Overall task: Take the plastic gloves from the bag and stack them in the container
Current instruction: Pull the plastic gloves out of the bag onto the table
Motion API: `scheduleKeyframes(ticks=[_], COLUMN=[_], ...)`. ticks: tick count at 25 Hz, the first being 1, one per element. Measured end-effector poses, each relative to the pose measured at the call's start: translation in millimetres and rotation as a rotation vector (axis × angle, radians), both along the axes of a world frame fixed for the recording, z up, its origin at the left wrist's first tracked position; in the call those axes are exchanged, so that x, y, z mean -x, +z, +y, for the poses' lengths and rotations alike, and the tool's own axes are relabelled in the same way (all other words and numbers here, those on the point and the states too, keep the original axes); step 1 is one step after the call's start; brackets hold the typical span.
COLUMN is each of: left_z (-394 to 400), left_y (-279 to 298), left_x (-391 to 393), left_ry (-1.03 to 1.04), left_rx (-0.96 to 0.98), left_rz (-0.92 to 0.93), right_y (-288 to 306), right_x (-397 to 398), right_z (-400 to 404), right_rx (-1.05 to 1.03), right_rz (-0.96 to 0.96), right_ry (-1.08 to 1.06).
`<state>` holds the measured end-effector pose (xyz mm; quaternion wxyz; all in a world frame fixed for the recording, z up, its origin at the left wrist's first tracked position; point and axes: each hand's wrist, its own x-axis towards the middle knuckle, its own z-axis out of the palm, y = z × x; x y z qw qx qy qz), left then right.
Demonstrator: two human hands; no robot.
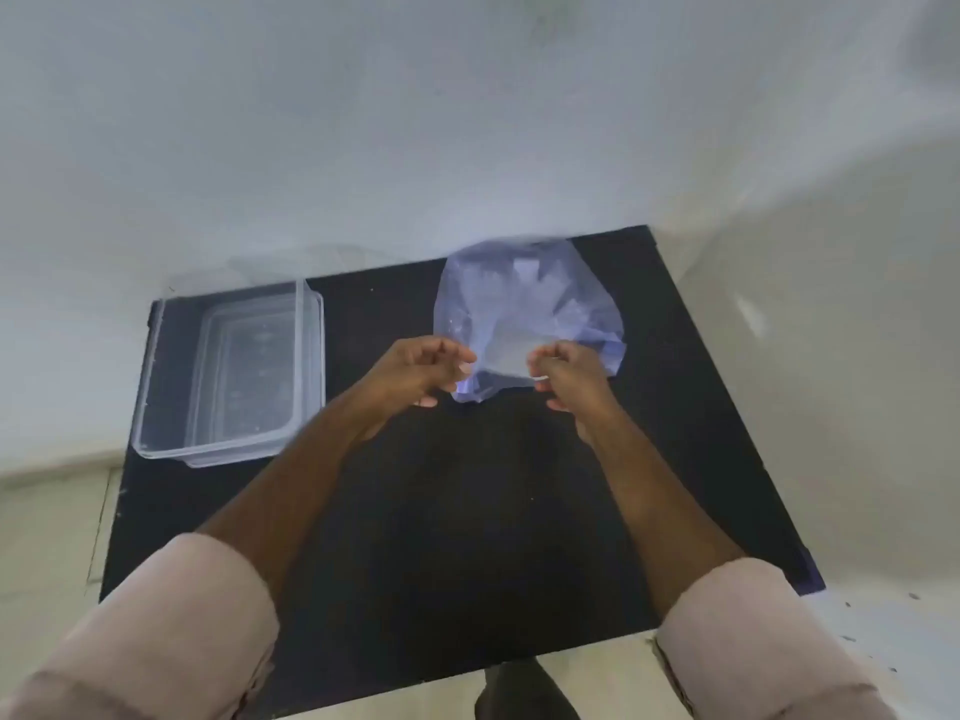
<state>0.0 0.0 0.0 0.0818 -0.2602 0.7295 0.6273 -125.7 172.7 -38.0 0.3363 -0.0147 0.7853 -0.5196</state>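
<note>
A translucent bluish plastic bag (524, 304) lies on the black table (467, 511) at the back right, with pale plastic gloves showing faintly inside. My left hand (421, 371) pinches the bag's near edge on its left side. My right hand (569, 376) pinches the same edge on its right side, so the bag's mouth is held between them. A clear rectangular plastic container (228, 371) stands at the table's back left, apart from both hands. I see nothing inside it.
White walls close in behind the table and on its right. Pale floor shows to the left and in front of the table. A dark shoe (519, 693) is on the floor at the table's near edge.
</note>
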Motion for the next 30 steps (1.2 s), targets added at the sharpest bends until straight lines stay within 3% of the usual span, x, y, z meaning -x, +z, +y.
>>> scheduleKeyframes(ticks=[2, 5, 10, 15, 20, 24, 27, 30], left_z=[2.6, 22.2, 32.9, 20.2, 13.6, 8.7, 6.3, 11.1], left_y=[-26.6, -60.6, -84.5, -81.9, -78.7, -84.6, -89.3, -91.5], left_x=[25.5, 48.7, 80.6, 95.2, 98.7, 87.8, 62.3, 19.5], left_ry=[-0.098, -0.269, -0.309, -0.176, -0.078, -0.025, -0.024, -0.007], left_rx=[0.324, 0.729, 0.915, 0.914, 0.788, 0.71, 0.685, 0.717], left_rz=[0.005, -0.211, -0.295, -0.208, -0.094, -0.11, -0.127, -0.06], right_y=[-26.8, -60.9, -74.4, -64.4, -47.4, -41.2, -46.0, -55.3], right_x=[25.4, 46.4, 67.3, 65.3, 52.4, 3.8, -47.5, -100.6], right_z=[-4.4, -6.0, -21.5, -33.0, -38.0, -5.7, 25.2, 50.5], right_rx=[-0.131, -0.275, -0.356, -0.09, 0.3, 0.28, 0.196, 0.113], right_rz=[0.077, 0.059, 0.024, 0.065, -0.329, -0.396, -0.332, -0.358], right_ry=[-0.196, -0.279, -0.214, -0.302, -0.639, -0.642, -0.569, -0.586])
